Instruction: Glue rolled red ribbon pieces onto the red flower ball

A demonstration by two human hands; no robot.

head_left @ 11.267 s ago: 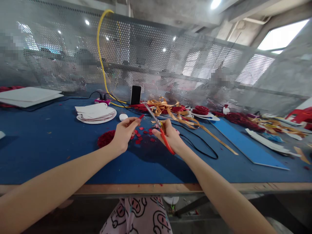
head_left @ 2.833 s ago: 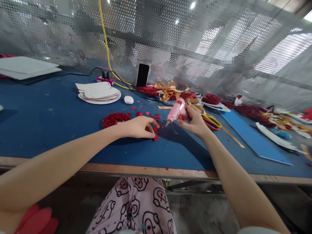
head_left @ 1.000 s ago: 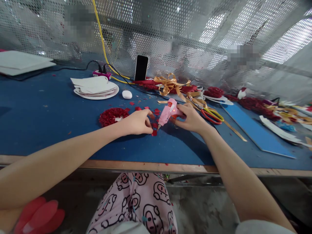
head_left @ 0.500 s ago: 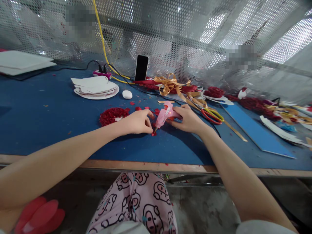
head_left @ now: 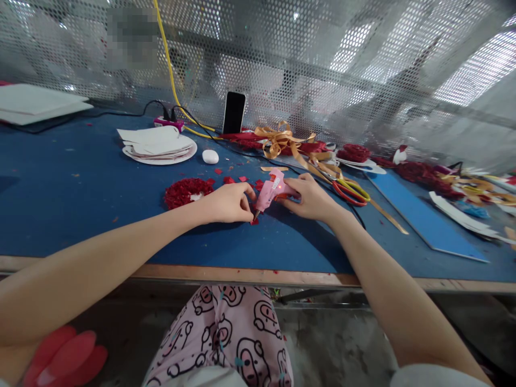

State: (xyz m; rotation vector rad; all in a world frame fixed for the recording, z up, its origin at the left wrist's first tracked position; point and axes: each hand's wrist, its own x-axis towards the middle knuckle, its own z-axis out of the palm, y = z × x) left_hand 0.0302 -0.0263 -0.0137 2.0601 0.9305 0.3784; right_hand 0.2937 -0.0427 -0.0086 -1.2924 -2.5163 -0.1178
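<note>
My right hand (head_left: 310,196) is closed around a pink hot glue gun (head_left: 269,192), whose small orange light is lit. Its nozzle tilts down and left to a small red paper piece (head_left: 254,221) at my left fingertips. My left hand (head_left: 231,202) pinches that red piece by its edge, close to the blue tabletop. Partly covered by my left wrist is a round clump of crumpled dark red paper (head_left: 181,192) with a white patch showing. Several loose red scraps (head_left: 229,180) lie just behind my hands.
Behind are stacked white card pieces (head_left: 159,148), a white rounded object (head_left: 210,156) and an upright phone (head_left: 234,112). Gold ribbon (head_left: 282,141), scissors (head_left: 350,192) and a blue board (head_left: 423,215) lie to the right. A perforated metal screen (head_left: 322,64) rises behind the table.
The glue gun has tilted very slightly, its nozzle still at the red piece. Both hands stay almost in place.
</note>
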